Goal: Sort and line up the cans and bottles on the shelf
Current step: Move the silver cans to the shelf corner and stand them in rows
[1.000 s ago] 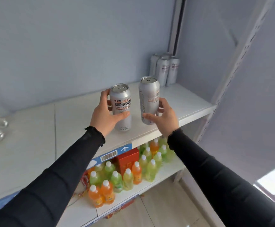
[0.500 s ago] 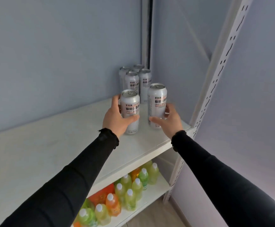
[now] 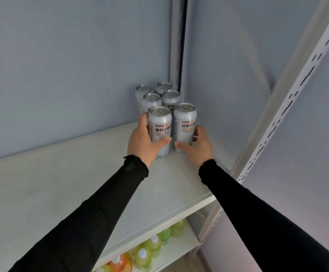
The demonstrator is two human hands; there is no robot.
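Two tall silver cans stand side by side on the white shelf (image 3: 65,185), near its back right corner. My left hand (image 3: 142,142) wraps the left can (image 3: 160,126); my right hand (image 3: 198,146) grips the right can (image 3: 185,124). Both cans rest upright on the shelf, right in front of several more silver cans (image 3: 159,97) lined up in two rows against the back wall. The two held cans extend those rows forward.
The grey back wall and side panel close the corner. A perforated white upright (image 3: 273,118) runs along the right edge. On the lower shelf (image 3: 177,250) stand green and orange bottles (image 3: 149,250).
Both hands carried their cans rightwards and back along the shelf, then set them down against the cans in the corner. The view has followed to the right.
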